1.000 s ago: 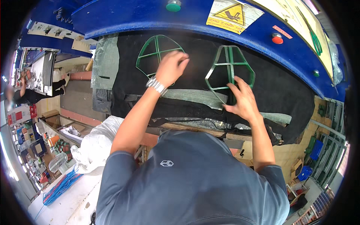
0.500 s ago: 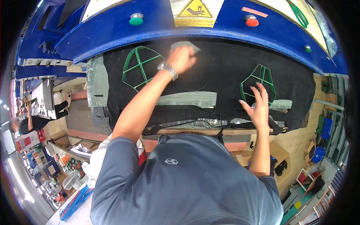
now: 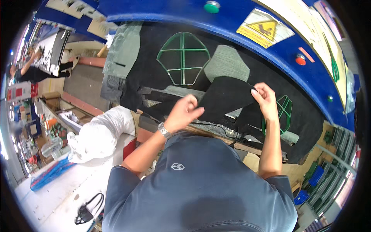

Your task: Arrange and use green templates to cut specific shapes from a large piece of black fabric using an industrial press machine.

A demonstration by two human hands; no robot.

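A loose black fabric piece with angled edges is lifted off the work surface. My right hand pinches its right corner between thumb and fingers. My left hand, with a metal-band watch, is at the piece's left edge, thumb apart from the curled fingers. Beyond the piece, a many-sided hole in the black fabric sheet bares the grey board. A green-edged cutting die with cross bars lies on the sheet at left. Another green die lies beside my right forearm, partly hidden by it.
A blue machine beam spans the far side, with a green button, a red button and a yellow warning sign. At left are a white wrapped bundle on a white table and another person.
My view has swung, shifting the scene. My left hand has come back toward me from the far grey patch. My right hand has left the right die and now holds the lifted black piece.
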